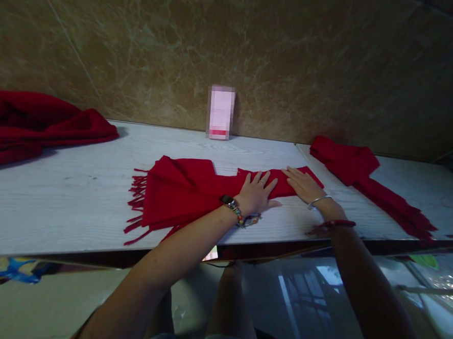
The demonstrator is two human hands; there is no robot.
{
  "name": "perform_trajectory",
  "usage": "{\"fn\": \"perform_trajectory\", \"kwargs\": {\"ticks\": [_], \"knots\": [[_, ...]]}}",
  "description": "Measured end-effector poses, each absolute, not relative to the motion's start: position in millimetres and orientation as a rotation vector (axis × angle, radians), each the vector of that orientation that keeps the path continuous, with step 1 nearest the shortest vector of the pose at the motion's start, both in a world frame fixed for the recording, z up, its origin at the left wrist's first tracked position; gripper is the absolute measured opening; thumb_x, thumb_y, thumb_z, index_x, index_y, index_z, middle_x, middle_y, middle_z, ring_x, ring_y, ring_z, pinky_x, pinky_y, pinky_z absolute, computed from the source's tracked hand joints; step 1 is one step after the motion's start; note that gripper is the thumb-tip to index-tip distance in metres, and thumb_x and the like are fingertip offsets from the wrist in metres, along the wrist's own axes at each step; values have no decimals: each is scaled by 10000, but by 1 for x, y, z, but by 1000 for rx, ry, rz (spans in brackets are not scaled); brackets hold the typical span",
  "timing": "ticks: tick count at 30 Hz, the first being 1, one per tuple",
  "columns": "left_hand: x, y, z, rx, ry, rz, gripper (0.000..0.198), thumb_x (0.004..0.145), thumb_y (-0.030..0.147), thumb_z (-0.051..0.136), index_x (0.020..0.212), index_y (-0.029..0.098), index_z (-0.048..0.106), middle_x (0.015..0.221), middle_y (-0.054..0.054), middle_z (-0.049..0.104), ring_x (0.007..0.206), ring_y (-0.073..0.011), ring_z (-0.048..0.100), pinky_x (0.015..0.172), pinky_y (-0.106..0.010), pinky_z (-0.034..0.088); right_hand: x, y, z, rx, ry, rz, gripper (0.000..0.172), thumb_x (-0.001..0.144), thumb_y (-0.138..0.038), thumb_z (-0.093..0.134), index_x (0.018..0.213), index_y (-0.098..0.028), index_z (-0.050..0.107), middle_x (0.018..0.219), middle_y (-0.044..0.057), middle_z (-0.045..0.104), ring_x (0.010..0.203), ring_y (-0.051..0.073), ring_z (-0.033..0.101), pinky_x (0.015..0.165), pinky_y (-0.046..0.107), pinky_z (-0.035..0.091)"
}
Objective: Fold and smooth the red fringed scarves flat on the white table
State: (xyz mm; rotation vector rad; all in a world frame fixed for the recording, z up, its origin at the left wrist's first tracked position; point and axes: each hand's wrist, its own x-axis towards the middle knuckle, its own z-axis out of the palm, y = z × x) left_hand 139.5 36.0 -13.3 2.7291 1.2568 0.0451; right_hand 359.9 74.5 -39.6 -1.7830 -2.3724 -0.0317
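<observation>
A red fringed scarf (186,192) lies across the white wood-grain table, wide at the left end and folded narrow toward the right. My left hand (256,192) rests flat on its narrow part with the fingers spread. Nearer the scarf's right end, my right hand (303,185) also lies flat, its fingers stretched out and close together. Both palms press down on the cloth and neither hand grips it. The fringe hangs loose at the left, with some strands near the table's front edge.
At the left is a heaped red cloth (41,127). Another red scarf (349,169), partly folded, lies at the right. A pixelated pink object (221,113) leans on the brown marbled wall (161,48). Below the front edge of the table (73,221) is a blue packet (15,268).
</observation>
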Motion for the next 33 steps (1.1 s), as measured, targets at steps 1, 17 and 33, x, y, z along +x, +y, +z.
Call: {"fn": "perform_trajectory", "kwargs": {"ticks": [1,17,33], "knots": [[140,36,-14,2724,1263,38,718,911,594,293,1480,170,180,1552,-104,122,1419,-295,126,1129,-504,166,367,75,-39,-1841,-2350,-54,467,915,-359,293,1348,-313,462,1435,43,447,1330,256,374,1047,573,326],[142,33,-18,2642,1437,103,852,882,642,285,1454,19,192,1536,-160,147,1420,-296,120,1132,-517,150,325,70,-22,-1663,-2559,76,477,930,-336,278,1391,-325,397,1469,30,391,1359,247,315,1056,580,293],[141,32,-15,2621,1426,76,797,902,608,244,1458,38,202,1539,-148,154,1420,-293,124,1131,-519,156,402,86,-23,-1912,-2134,-190,522,909,-389,285,1338,-162,477,1469,128,385,1360,279,316,1111,480,279]]}}
